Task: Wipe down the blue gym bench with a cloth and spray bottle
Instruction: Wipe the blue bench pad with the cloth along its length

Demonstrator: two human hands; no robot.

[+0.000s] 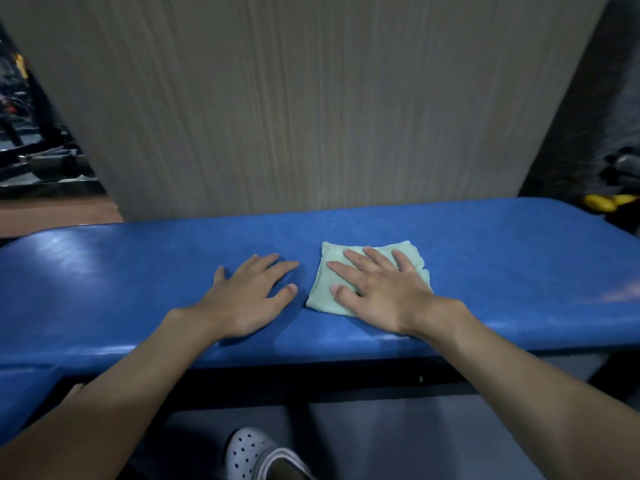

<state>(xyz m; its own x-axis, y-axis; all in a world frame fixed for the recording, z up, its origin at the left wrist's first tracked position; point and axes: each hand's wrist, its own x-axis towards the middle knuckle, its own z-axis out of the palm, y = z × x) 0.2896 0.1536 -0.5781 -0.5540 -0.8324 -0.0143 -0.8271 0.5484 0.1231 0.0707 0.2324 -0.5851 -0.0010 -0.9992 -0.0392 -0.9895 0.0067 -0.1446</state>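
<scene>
Blue gym bench [502, 258] carries a folded pale green cloth [327, 289] near its middle, pressed under the flat right hand [377, 289]. Left hand [249, 292] rests flat beside the cloth. Even, overlapping strokes would wipe best.

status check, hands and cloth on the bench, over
Left hand open, flat on bare bench. Right hand flat, pressing cloth to bench. Spray bottle not in view.

On the blue bench [502, 258] lie a green cloth [323, 292] and left hand [242, 299].
</scene>
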